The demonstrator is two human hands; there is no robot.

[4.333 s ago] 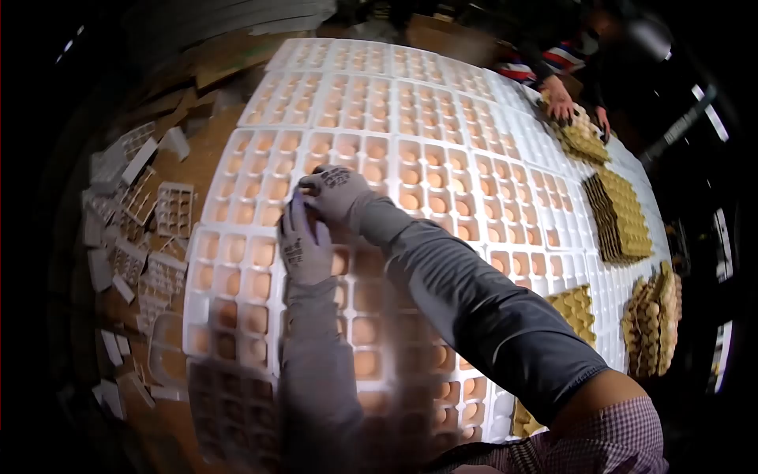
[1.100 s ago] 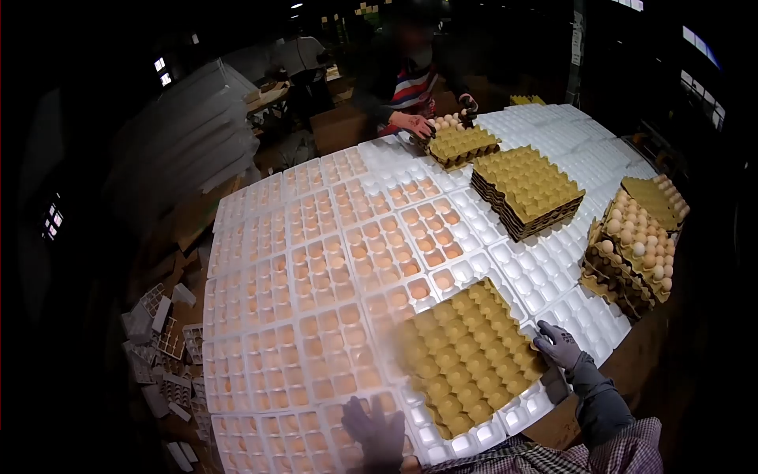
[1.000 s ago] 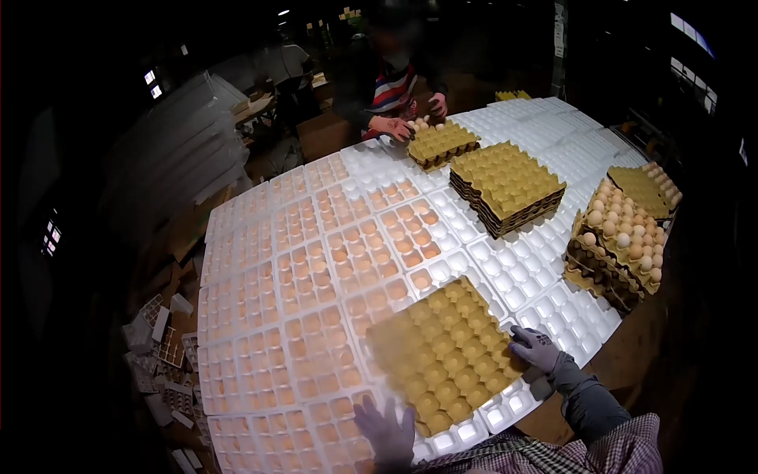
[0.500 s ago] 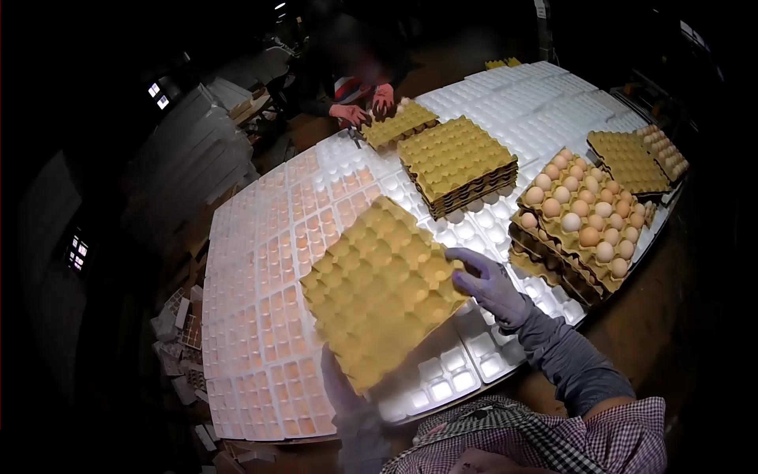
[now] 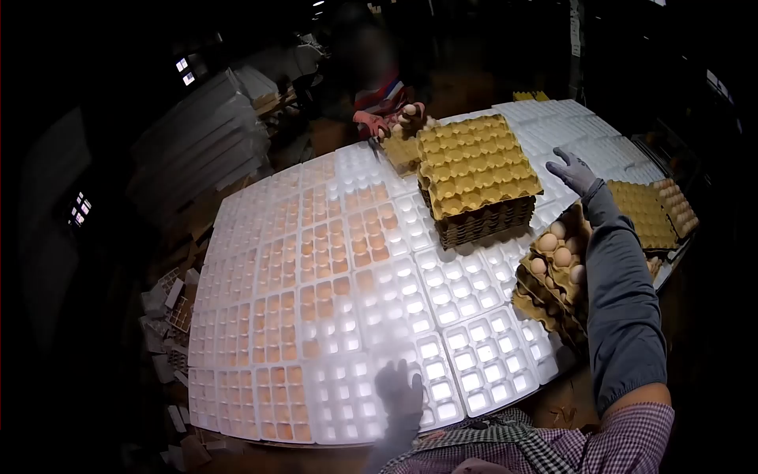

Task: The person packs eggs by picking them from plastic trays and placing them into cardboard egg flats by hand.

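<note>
At two o'clock stands a square stack of yellow moulded-pulp egg trays (image 5: 480, 162), each probably light, stiff, crushable, best gripped by opposite rims, with grey-gloved right hand (image 5: 574, 171) spread nearby at three, grey-gloved left hand (image 5: 401, 395) splayed, blurred, at six.

Stands as a stack of yellow egg trays (image 5: 478, 170) (bumpy on top), resting on white compartmented trays (image 5: 489, 362).

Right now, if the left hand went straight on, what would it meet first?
The left hand seems free to pass over the white, square-celled egg trays, though its height is unclear.
</note>
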